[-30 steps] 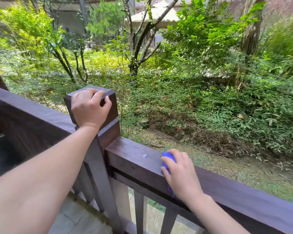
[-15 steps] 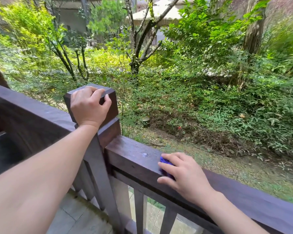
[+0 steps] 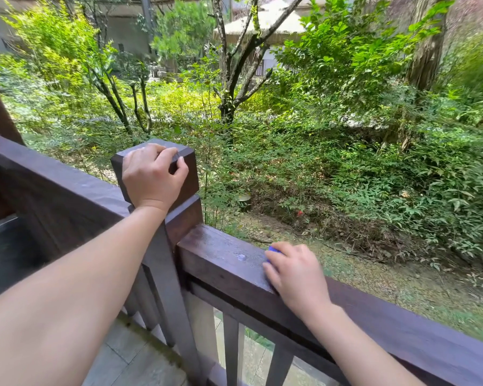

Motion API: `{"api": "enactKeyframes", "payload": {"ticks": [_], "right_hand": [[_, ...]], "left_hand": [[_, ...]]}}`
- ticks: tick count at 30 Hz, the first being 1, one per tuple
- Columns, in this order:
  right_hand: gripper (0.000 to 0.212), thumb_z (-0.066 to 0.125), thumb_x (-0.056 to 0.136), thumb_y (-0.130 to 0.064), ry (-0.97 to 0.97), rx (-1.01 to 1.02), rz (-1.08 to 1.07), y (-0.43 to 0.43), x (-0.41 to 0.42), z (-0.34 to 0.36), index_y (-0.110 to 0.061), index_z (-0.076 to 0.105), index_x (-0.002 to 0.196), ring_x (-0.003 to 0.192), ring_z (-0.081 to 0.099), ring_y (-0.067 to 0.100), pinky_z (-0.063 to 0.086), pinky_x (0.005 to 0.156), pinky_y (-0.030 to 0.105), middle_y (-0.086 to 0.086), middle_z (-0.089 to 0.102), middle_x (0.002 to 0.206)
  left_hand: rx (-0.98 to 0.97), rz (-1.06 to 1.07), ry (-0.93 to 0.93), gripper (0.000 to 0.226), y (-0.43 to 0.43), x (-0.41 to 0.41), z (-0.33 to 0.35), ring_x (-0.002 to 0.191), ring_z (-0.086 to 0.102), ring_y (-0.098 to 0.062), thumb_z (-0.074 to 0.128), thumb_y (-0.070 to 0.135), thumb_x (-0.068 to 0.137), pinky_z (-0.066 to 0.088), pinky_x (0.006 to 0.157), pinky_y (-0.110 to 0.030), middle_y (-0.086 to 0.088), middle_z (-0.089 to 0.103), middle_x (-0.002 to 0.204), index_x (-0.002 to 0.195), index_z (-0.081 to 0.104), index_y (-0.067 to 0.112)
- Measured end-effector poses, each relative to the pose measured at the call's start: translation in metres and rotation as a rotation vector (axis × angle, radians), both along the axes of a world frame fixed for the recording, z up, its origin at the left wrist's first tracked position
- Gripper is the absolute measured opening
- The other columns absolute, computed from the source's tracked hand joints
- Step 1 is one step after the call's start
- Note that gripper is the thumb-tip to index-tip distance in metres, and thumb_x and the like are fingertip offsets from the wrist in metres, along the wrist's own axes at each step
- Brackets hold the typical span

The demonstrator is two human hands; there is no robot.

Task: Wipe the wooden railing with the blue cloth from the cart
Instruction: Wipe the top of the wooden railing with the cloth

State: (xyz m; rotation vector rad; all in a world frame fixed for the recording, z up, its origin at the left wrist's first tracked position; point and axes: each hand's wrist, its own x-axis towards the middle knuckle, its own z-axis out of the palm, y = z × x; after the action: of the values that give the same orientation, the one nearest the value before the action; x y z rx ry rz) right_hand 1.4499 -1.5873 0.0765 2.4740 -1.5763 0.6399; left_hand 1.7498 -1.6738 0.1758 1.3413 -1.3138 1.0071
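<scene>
A dark brown wooden railing (image 3: 223,254) runs from the corner post (image 3: 188,174) down to the right. My right hand (image 3: 297,274) lies flat on the top of the rail, pressing the blue cloth (image 3: 273,249) onto the wood; only a small blue edge shows past my fingers. A pale spot (image 3: 241,257) sits on the rail just left of the cloth. My left hand (image 3: 151,176) grips the top of the corner post. The cart is not in view.
A second rail (image 3: 53,174) leads from the post away to the left. Balusters (image 3: 232,349) stand under the rail above a grey tiled floor (image 3: 140,363). Beyond the railing lie a slope of shrubs, trees (image 3: 229,87) and bare ground.
My right hand has rolled from the rail's inner face onto its top and slid a little right, covering most of the cloth. My left hand stays on the post.
</scene>
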Motion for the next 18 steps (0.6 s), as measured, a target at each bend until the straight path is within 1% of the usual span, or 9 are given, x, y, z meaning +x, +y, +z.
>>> {"api": "enactKeyframes", "payload": {"ticks": [3, 4, 6, 8, 10, 12, 13, 16, 18], "right_hand": [[0.024, 0.044, 0.094, -0.041, 0.084, -0.054, 0.226, 0.016, 0.009, -0.014, -0.024, 0.061, 0.096, 0.076, 0.051, 0.026, 0.047, 0.069, 0.038, -0.007, 0.062, 0.116], [0.025, 0.045, 0.094, -0.041, 0.074, -0.045, 0.230, 0.011, 0.004, -0.011, -0.023, 0.063, 0.098, 0.076, 0.052, 0.026, 0.049, 0.071, 0.039, -0.006, 0.063, 0.115], [0.029, 0.044, 0.095, -0.040, 0.017, -0.008, 0.107, -0.005, 0.001, -0.001, -0.023, 0.066, 0.102, 0.079, 0.052, 0.027, 0.048, 0.079, 0.038, -0.005, 0.063, 0.115], [0.033, 0.037, 0.097, -0.040, 0.025, 0.014, 0.011, -0.008, 0.012, 0.003, -0.024, 0.066, 0.102, 0.083, 0.051, 0.026, 0.045, 0.083, 0.037, -0.007, 0.062, 0.116], [0.031, 0.037, 0.096, -0.038, 0.066, 0.012, 0.106, 0.003, 0.031, -0.004, -0.024, 0.064, 0.096, 0.080, 0.051, 0.025, 0.046, 0.078, 0.039, -0.007, 0.063, 0.114], [0.028, 0.040, 0.096, -0.038, 0.081, 0.004, 0.203, 0.008, 0.032, -0.009, -0.022, 0.063, 0.096, 0.078, 0.052, 0.026, 0.048, 0.075, 0.039, -0.006, 0.063, 0.112], [0.028, 0.042, 0.096, -0.037, 0.064, 0.012, 0.184, 0.003, 0.027, -0.006, -0.022, 0.065, 0.098, 0.079, 0.053, 0.026, 0.048, 0.077, 0.039, -0.005, 0.063, 0.113], [0.031, 0.042, 0.097, -0.036, -0.024, 0.050, -0.013, -0.014, 0.021, 0.004, -0.021, 0.068, 0.104, 0.087, 0.054, 0.028, 0.045, 0.084, 0.037, -0.004, 0.064, 0.116], [0.035, 0.035, 0.097, -0.035, 0.049, 0.018, 0.007, -0.011, 0.035, 0.004, -0.021, 0.067, 0.101, 0.088, 0.052, 0.028, 0.043, 0.084, 0.038, -0.004, 0.063, 0.117]], "left_hand": [[-0.004, -0.001, 0.002, 0.012, 0.001, 0.000, -0.001, 0.074, 0.066, -0.031, 0.068, 0.025, 0.087, 0.051, 0.079, -0.042, -0.005, 0.072, 0.082, 0.089, 0.077, 0.017], [0.000, -0.003, 0.005, 0.012, 0.001, -0.001, 0.000, 0.074, 0.066, -0.031, 0.068, 0.025, 0.087, 0.051, 0.079, -0.042, -0.005, 0.072, 0.082, 0.088, 0.077, 0.017], [0.003, -0.001, 0.010, 0.013, 0.002, -0.002, 0.001, 0.074, 0.066, -0.031, 0.069, 0.025, 0.087, 0.052, 0.079, -0.042, -0.005, 0.072, 0.082, 0.088, 0.078, 0.017], [0.000, -0.002, 0.012, 0.012, 0.003, -0.003, 0.002, 0.074, 0.066, -0.031, 0.069, 0.025, 0.087, 0.052, 0.079, -0.042, -0.006, 0.072, 0.082, 0.088, 0.078, 0.016], [-0.010, -0.006, 0.008, 0.012, 0.003, -0.002, 0.001, 0.074, 0.066, -0.031, 0.069, 0.025, 0.087, 0.053, 0.078, -0.042, -0.005, 0.072, 0.082, 0.088, 0.078, 0.016], [-0.008, -0.007, 0.004, 0.012, 0.003, -0.001, 0.001, 0.074, 0.066, -0.031, 0.069, 0.024, 0.087, 0.053, 0.078, -0.042, -0.005, 0.072, 0.082, 0.088, 0.078, 0.016], [-0.005, -0.008, 0.003, 0.012, 0.003, -0.001, 0.001, 0.074, 0.066, -0.031, 0.069, 0.024, 0.087, 0.053, 0.078, -0.042, -0.005, 0.072, 0.082, 0.088, 0.078, 0.016], [-0.006, 0.005, 0.001, 0.011, 0.003, -0.002, 0.001, 0.074, 0.066, -0.031, 0.070, 0.024, 0.086, 0.053, 0.078, -0.042, -0.005, 0.072, 0.082, 0.087, 0.078, 0.016], [0.003, 0.003, 0.001, 0.011, 0.004, -0.002, 0.002, 0.074, 0.066, -0.031, 0.070, 0.024, 0.086, 0.053, 0.077, -0.042, -0.005, 0.072, 0.082, 0.087, 0.078, 0.016]]}}
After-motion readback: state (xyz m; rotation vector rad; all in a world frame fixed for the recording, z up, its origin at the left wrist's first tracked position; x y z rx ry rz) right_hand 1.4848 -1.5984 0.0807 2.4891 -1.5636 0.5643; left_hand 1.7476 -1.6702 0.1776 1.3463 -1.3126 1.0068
